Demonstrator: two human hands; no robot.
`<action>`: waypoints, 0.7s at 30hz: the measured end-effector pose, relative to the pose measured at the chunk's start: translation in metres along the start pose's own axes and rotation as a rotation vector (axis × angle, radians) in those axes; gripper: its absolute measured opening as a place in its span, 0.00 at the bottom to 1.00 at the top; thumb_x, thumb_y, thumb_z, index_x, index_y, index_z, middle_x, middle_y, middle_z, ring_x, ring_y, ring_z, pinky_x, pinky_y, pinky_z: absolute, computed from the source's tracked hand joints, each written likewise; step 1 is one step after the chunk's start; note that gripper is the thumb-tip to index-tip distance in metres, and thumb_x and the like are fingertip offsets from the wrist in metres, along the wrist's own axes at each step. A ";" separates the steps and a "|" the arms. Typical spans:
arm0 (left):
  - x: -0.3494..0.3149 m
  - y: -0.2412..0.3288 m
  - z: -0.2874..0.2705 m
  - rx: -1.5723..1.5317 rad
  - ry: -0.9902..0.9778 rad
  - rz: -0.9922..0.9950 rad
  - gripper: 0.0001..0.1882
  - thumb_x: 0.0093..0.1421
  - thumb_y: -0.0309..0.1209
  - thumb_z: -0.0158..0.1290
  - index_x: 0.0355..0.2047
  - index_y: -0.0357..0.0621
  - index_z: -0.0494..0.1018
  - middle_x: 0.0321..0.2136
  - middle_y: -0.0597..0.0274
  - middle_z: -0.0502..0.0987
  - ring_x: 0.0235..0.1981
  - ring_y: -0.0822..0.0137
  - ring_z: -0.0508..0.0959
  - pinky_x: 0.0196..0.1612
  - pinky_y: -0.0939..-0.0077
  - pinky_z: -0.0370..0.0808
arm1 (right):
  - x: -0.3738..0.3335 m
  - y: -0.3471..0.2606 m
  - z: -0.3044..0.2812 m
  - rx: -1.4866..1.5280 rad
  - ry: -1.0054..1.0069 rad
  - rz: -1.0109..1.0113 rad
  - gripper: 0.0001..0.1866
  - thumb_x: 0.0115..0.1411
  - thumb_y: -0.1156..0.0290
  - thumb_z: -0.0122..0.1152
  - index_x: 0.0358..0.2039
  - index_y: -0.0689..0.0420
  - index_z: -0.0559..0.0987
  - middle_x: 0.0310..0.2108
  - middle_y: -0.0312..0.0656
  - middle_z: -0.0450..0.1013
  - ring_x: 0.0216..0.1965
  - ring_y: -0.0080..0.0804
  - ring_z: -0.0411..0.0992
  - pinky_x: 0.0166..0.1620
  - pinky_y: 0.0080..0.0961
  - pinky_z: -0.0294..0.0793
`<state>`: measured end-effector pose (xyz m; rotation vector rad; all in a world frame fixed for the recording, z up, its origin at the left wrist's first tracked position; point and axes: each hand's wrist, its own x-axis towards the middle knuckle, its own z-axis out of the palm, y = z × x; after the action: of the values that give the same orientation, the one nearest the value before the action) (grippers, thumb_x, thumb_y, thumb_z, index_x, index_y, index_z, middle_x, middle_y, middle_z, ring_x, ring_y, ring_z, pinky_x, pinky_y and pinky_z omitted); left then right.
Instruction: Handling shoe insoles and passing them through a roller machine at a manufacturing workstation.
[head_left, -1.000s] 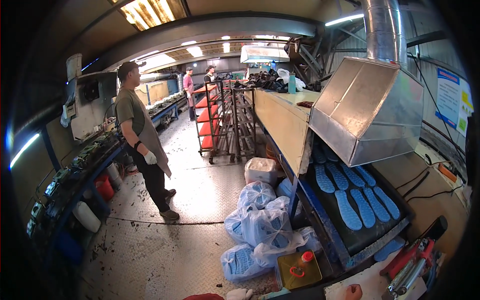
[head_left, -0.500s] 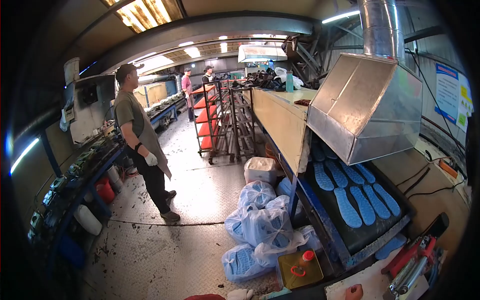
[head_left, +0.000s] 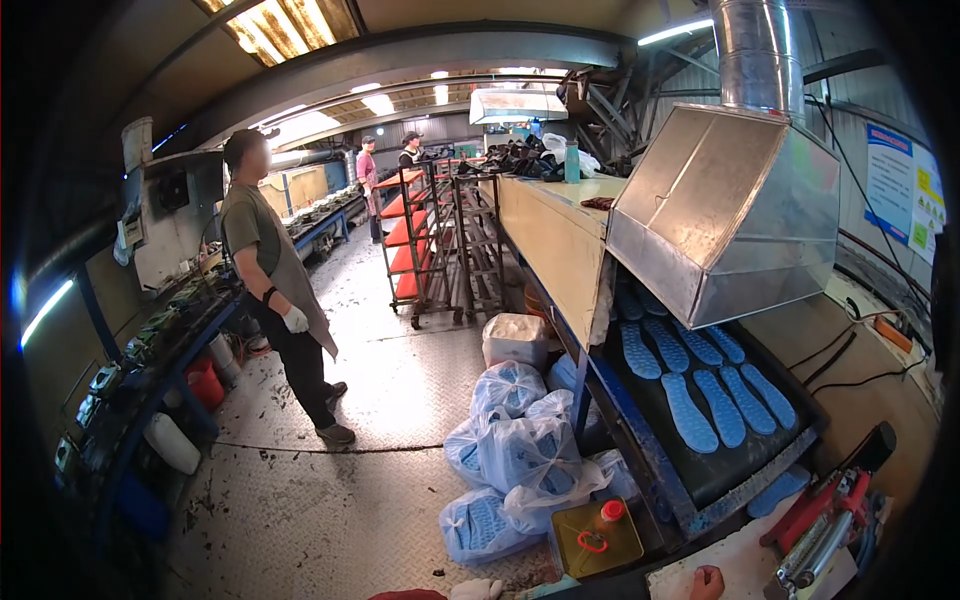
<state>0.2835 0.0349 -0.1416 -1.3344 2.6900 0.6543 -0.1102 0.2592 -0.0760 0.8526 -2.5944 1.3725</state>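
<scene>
At the bottom edge, a white-gloved hand below a red sleeve is my left hand (head_left: pixel 477 590). Most of it is cut off, and its fingers cannot be made out. My right hand (head_left: pixel 707 583) is bare and lies at the near edge of a pale worktop (head_left: pixel 672 580). Its visible fingers are curled in; whatever they may hold is hidden. A red and silver hand-lever tool (head_left: pixel 825 530) stands right of it. Beyond, blue textured insoles (head_left: pixel 690 412) lie in rows on a black conveyor belt (head_left: pixel 735 470) coming from under a metal hood (head_left: pixel 690 215).
Clear bags of blue insoles (head_left: pixel 530 455) and a yellowish can with a red cap (head_left: pixel 597 540) stand left of the conveyor. A co-worker in an apron (head_left: pixel 280 270) stands left, near a long bench (head_left: pixel 190 370). Wheeled racks (head_left: pixel 425 250) and two more people are farther back.
The whole view has shifted slightly, so most things sit a little farther left. My right hand shows slightly more above the bottom edge. The insoles show no clear movement on the belt.
</scene>
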 end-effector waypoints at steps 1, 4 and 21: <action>-0.002 -0.001 0.002 0.008 0.044 0.024 0.16 0.50 0.44 0.55 0.30 0.45 0.75 0.28 0.48 0.77 0.32 0.47 0.78 0.34 0.52 0.73 | 0.000 -0.001 -0.001 0.016 -0.021 0.011 0.10 0.59 0.66 0.60 0.36 0.59 0.79 0.33 0.45 0.77 0.35 0.40 0.75 0.42 0.31 0.73; -0.003 -0.002 0.000 0.022 0.058 0.057 0.17 0.53 0.45 0.52 0.33 0.45 0.74 0.29 0.48 0.77 0.33 0.47 0.77 0.36 0.53 0.73 | -0.001 -0.007 -0.003 0.026 -0.029 0.012 0.10 0.59 0.68 0.60 0.38 0.60 0.80 0.35 0.46 0.78 0.36 0.39 0.75 0.43 0.31 0.73; 0.000 -0.013 0.014 0.062 -0.012 0.100 0.11 0.59 0.35 0.44 0.37 0.42 0.67 0.29 0.46 0.74 0.35 0.46 0.76 0.37 0.52 0.72 | -0.001 0.004 0.004 -0.058 0.008 -0.017 0.07 0.52 0.69 0.62 0.28 0.57 0.76 0.25 0.45 0.74 0.28 0.41 0.73 0.36 0.32 0.73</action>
<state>0.2918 0.0338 -0.1581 -1.1849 2.7583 0.5806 -0.1104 0.2584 -0.0817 0.8566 -2.6012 1.2869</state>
